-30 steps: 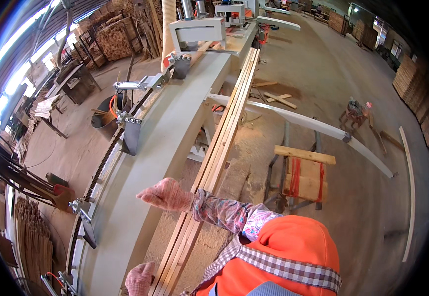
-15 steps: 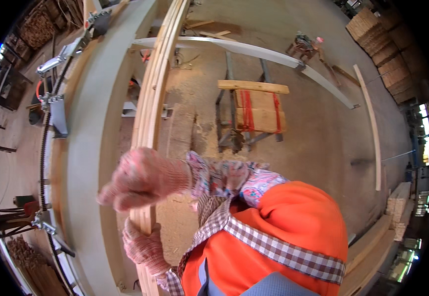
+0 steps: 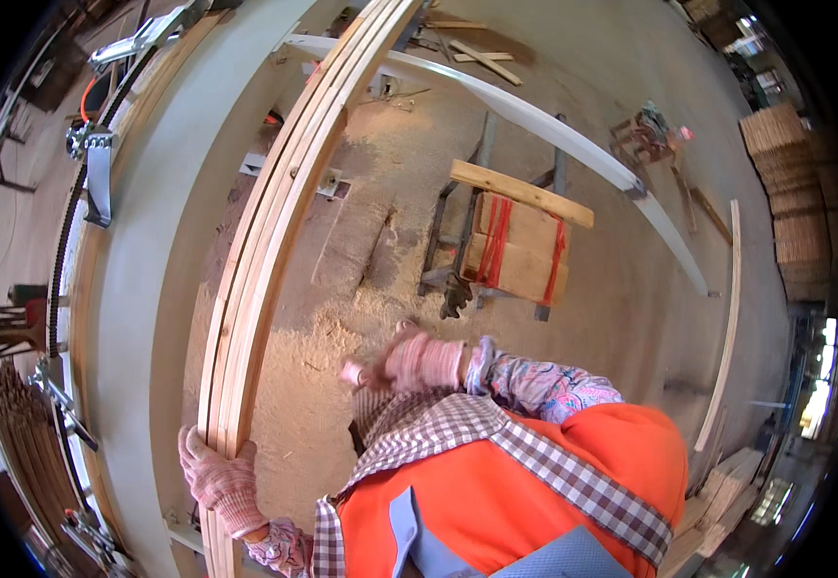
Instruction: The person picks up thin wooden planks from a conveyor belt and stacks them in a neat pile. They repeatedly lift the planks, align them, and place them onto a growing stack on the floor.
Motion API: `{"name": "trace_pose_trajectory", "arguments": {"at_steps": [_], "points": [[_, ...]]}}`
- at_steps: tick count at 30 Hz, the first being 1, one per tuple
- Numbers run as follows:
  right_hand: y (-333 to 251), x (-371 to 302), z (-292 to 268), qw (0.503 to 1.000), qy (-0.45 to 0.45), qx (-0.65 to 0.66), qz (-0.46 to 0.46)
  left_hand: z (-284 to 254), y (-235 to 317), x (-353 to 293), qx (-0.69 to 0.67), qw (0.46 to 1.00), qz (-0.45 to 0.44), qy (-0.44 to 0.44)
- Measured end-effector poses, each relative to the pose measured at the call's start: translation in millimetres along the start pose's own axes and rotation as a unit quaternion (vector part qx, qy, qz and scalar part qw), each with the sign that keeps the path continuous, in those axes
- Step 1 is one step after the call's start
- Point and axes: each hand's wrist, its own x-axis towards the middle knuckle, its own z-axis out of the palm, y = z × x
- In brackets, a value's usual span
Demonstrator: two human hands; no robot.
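Clamped with the left hand [image 3: 218, 479], gloved, around the near end of a bundle of long wooden strips [image 3: 274, 231]; grip closed on their edges. Stretching away from that grip along the pale table [image 3: 139, 289], far end out of view above. Right of the grip, raised over the sawdust floor [image 3: 342, 318]: right hand [image 3: 417, 362], gloved, fingers curled, holding nothing visible. Farther right, a wooden sawhorse [image 3: 515, 241] with red straps.

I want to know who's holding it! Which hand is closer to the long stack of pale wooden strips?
Left. The left hand grips the long stack of pale wooden strips at its near end; the right hand is off to the side, apart.
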Motion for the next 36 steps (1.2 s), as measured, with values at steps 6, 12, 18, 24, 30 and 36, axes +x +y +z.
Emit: {"name": "trace_pose_trajectory", "arguments": {"at_steps": [6, 12, 18, 24, 30, 36], "points": [[115, -15, -125, 0.899, 0.408, 0.004, 0.157, -6, 54, 24, -0.079, 0.996, 0.013, 0.026], [210, -61, -239, 0.740, 0.606, -0.131, 0.261, -10, 91, 45, -0.093, 0.993, 0.058, 0.043], [228, -38, -271, 0.775, 0.453, -0.167, 0.408, -11, 93, 45, -0.108, 0.993, 0.038, 0.037], [254, -48, -311, 0.835, 0.306, -0.081, 0.450, -13, 93, 50, -0.123, 0.992, 0.027, 0.027], [275, -50, -309, 0.854, 0.320, -0.161, 0.377, -24, 140, 69, -0.129, 0.991, -0.012, 0.025], [281, -56, -304, 0.881, 0.324, -0.121, 0.321, -41, 224, 123, -0.183, 0.982, 0.030, 0.031]]}}
